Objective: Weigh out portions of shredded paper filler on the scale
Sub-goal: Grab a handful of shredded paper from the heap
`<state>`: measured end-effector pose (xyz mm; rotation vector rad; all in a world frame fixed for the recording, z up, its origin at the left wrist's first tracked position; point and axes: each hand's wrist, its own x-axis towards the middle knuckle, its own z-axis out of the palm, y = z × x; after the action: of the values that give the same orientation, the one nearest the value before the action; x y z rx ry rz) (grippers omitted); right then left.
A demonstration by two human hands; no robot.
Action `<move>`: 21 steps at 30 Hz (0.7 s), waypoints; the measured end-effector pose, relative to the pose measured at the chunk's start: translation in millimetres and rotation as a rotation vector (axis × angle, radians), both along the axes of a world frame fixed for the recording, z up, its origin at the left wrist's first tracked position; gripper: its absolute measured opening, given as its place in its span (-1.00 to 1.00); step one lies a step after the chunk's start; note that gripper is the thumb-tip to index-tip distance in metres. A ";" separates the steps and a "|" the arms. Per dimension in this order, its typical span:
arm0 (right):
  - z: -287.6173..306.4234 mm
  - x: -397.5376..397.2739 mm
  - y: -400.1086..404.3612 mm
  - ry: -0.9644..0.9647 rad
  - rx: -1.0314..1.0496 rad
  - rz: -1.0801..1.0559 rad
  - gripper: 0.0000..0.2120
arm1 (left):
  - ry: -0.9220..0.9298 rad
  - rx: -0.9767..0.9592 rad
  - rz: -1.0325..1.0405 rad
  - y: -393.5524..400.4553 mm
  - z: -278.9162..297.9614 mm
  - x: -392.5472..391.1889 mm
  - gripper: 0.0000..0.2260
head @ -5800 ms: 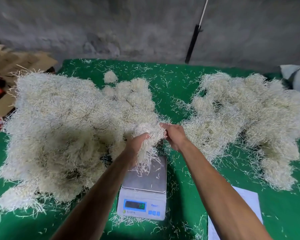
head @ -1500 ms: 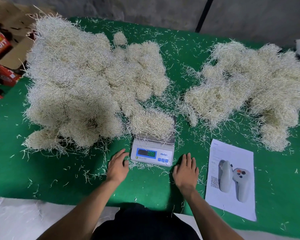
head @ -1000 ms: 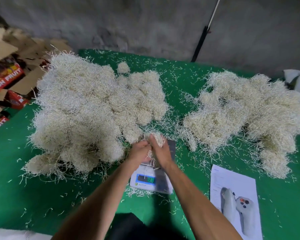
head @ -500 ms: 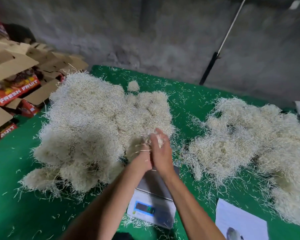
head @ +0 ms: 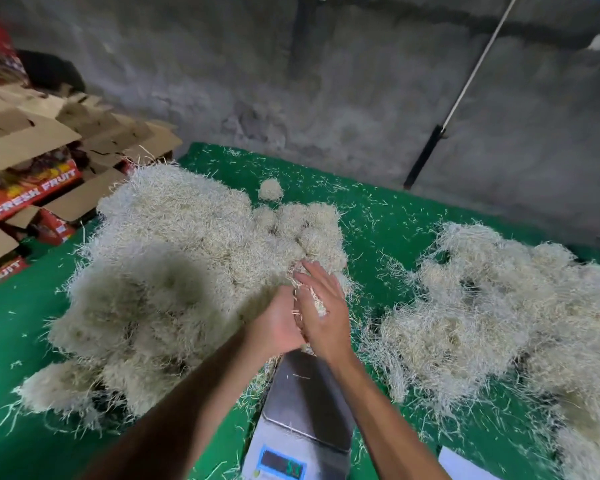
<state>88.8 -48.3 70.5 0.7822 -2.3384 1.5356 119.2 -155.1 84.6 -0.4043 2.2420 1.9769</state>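
My left hand [head: 274, 323] and my right hand [head: 321, 306] are pressed together over the near edge of the big left pile of shredded paper [head: 174, 271]. Between them sits a small wad of shredded paper [head: 316, 303]. The left hand cups it from the left, while the right hand's fingers lie straight against it. Below my wrists, the scale [head: 302, 393] shows a bare metal plate and a lit display [head: 281, 465] at the bottom edge. A second, looser pile of shredded paper [head: 499, 323] lies to the right.
The green table cover [head: 378, 216] is strewn with loose strands. Cardboard fruit boxes [head: 32, 188] are stacked off the table's left side. A pole [head: 430, 150] leans on the grey wall behind. A white sheet's corner [head: 465, 469] shows at the bottom right.
My hands came off the table beside the scale, took the portion off the plate and carried it up and away toward the left pile. The plate is now bare.
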 end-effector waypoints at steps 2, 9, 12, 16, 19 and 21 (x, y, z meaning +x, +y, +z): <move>-0.7 -6.2 -8.3 0.104 -0.013 0.024 -0.69 | 0.093 0.317 0.235 -12.3 11.3 -12.4 -0.56; 15.8 -61.7 -23.8 -0.291 0.176 -0.093 -0.61 | -0.422 1.158 0.093 -5.5 6.4 -32.7 -0.25; 48.5 -106.0 -44.5 -0.231 0.240 -0.184 -0.43 | -0.386 1.088 0.203 -12.7 -2.9 -42.9 -0.18; 103.8 -174.1 -73.7 -0.182 0.154 -0.089 -0.32 | -0.430 1.019 0.274 -25.9 -13.1 -45.8 -0.28; 104.8 -203.1 -71.7 -0.303 0.315 0.000 -0.28 | -0.452 0.969 0.233 -30.0 -23.1 -42.4 -0.35; 89.5 -203.4 -62.4 -0.338 0.345 -0.012 -0.26 | -0.460 0.949 0.236 -33.2 -32.6 -44.9 -0.38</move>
<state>-114.6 -110.6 159.9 0.6123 -2.9022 1.3655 74.3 -188.3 52.0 -0.8738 0.8712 2.4386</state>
